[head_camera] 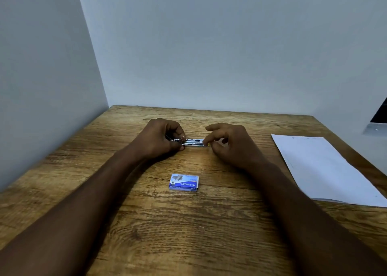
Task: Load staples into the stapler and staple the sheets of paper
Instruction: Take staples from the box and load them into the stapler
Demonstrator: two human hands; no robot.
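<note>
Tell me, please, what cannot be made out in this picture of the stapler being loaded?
- Stapler, head view: its rear sits inside the left hand; whether staples are in the channel is too small to tell.
- Right hand: what its fingertips pinch is blurred.
- Staple box: looks closed; contents hidden.
- Sheets of paper: right corner cut off by the frame edge; number unclear.

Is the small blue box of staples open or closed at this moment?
Closed. The staple box lies flat on the wooden table, with no flap raised or drawer out. Neither hand touches it.
</note>
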